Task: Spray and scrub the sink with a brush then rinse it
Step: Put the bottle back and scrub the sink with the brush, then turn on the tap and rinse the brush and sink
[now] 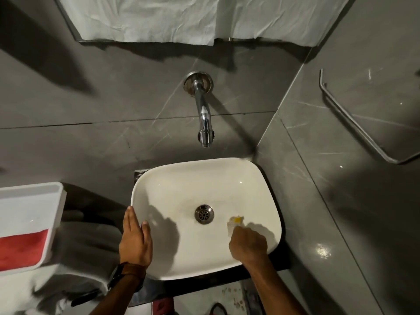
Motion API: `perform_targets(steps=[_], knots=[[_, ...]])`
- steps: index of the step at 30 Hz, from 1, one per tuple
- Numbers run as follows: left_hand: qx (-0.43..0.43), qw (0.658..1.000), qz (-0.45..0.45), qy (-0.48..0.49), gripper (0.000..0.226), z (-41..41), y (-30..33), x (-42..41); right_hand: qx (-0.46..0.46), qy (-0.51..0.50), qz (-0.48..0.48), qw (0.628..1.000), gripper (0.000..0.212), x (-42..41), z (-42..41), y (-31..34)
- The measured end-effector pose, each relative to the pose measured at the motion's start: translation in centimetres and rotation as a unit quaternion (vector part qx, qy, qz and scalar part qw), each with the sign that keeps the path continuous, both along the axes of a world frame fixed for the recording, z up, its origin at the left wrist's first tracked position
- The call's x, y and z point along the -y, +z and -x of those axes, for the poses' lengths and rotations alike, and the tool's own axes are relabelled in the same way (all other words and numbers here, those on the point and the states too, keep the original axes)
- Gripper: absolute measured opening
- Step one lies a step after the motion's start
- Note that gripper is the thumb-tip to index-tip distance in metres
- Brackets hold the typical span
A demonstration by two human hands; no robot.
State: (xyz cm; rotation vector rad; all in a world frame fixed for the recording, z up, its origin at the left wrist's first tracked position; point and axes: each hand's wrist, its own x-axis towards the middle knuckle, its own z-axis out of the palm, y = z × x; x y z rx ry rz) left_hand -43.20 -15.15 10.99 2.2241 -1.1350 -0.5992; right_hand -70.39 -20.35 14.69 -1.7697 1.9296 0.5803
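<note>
A white square sink (204, 178) sits on a dark counter, with a metal drain (204, 214) in the middle of its bowl. My right hand (247, 243) is inside the bowl at the right, closed around a brush (236, 221) whose blurred white and yellow head touches the basin just right of the drain. My left hand (136, 237) lies flat on the sink's left rim, fingers together and thumb inside the edge, holding nothing. A chrome tap (204, 112) juts from the wall above the sink; no water runs from it. No spray bottle is in view.
A white bin (31, 221) with something red in it stands at the left. A metal towel rail (354, 123) hangs on the right wall. White paper (181, 17) covers the mirror above. Grey tiled walls close in behind and at the right.
</note>
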Motion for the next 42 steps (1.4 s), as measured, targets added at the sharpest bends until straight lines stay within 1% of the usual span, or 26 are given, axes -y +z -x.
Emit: perform_targets(steps=[3, 5, 6, 8, 9, 11, 12, 13, 15, 17, 20, 22, 24, 27, 29, 32, 34, 36, 39, 42], knots=[[0.001, 1.0, 0.005, -0.005, 0.06, 0.0, 0.0, 0.0, 0.029, 0.051, -0.068, 0.996, 0.048, -0.5, -2.2, 1.3], [-0.003, 1.0, 0.01, -0.016, 0.061, -0.1, -0.2, 0.1, 0.086, 0.043, -0.099, 0.99, 0.05, -0.8, -3.6, 2.1], [-0.006, 1.0, 0.008, -0.02, 0.063, -0.1, -0.1, 0.1, 0.121, 0.018, -0.104, 0.987, 0.048, -0.8, -3.9, 2.5], [0.015, 1.0, 0.001, -0.021, 0.07, -0.2, 0.4, 0.2, 0.184, -0.031, -0.088, 0.978, 0.044, -0.9, -4.2, 3.0], [0.047, 0.999, 0.005, -0.021, 0.07, -0.2, 0.8, 0.4, 0.205, -0.049, -0.076, 0.975, 0.042, -0.8, -4.0, 3.3], [0.115, 0.992, 0.033, -0.048, 0.066, 0.0, 2.1, 1.3, 0.235, -0.081, -0.046, 0.968, 0.04, -0.5, -3.6, 3.9], [0.126, 0.989, 0.052, -0.064, 0.061, 0.3, 3.0, 2.1, 0.247, -0.098, -0.028, 0.963, 0.038, -0.3, -3.3, 4.2], [0.113, 0.988, 0.072, -0.082, 0.053, 0.7, 4.3, 3.1, 0.258, -0.115, -0.01, 0.959, 0.036, 0.0, -3.0, 4.6], [0.057, 0.984, 0.114, -0.121, 0.039, 1.7, 7.0, 5.4, 0.277, -0.141, 0.021, 0.95, 0.03, 0.6, -2.5, 5.4], [0.021, 0.977, 0.168, -0.133, 0.029, 2.9, 9.6, 8.0, 0.297, -0.163, 0.035, 0.94, 0.025, 1.2, -2.2, 6.1], [-0.025, 0.966, 0.226, -0.124, 0.026, 4.9, 13.5, 11.2, 0.332, -0.196, 0.048, 0.921, 0.026, 1.6, -2.0, 7.2], [-0.03, 0.959, 0.243, -0.145, 0.028, 5.9, 15.4, 12.8, 0.353, -0.206, 0.06, 0.91, 0.026, 1.9, -2.1, 7.6], [-0.044, 0.954, 0.25, -0.161, 0.027, 6.6, 16.8, 13.7, 0.366, -0.212, 0.073, 0.903, 0.019, 2.2, -2.3, 8.0], [-0.105, 0.948, 0.256, -0.154, 0.031, 7.0, 17.5, 13.8, 0.381, -0.217, 0.09, 0.894, 0.016, 2.7, -2.5, 8.4], [-0.119, 0.948, 0.257, -0.146, 0.033, 7.2, 17.7, 13.7, 0.385, -0.218, 0.1, 0.891, 0.012, 3.2, -2.7, 8.9], [-0.144, 0.947, 0.257, -0.126, 0.027, 7.4, 18.4, 14.4, 0.398, -0.22, 0.112, 0.883, 0.009, 3.9, -2.9, 9.5], [-0.182, 0.945, 0.24, -0.129, 0.026, 7.0, 18.7, 15.0, 0.426, -0.235, 0.112, 0.866, 0.009, 4.2, -3.2, 10.0], [-0.206, 0.942, 0.223, -0.141, 0.025, 6.5, 18.9, 15.4, 0.462, -0.264, 0.103, 0.841, 0.01, 4.4, -3.5, 10.3], [-0.199, 0.946, 0.207, -0.153, 0.024, 6.2, 18.8, 16.0, 0.508, -0.301, 0.083, 0.803, 0.011, 4.7, -3.8, 10.5], [-0.209, 0.947, 0.195, -0.149, 0.022, 6.3, 18.9, 16.8, 0.526, -0.321, 0.066, 0.785, 0.009, 4.8, -4.2, 10.4]])
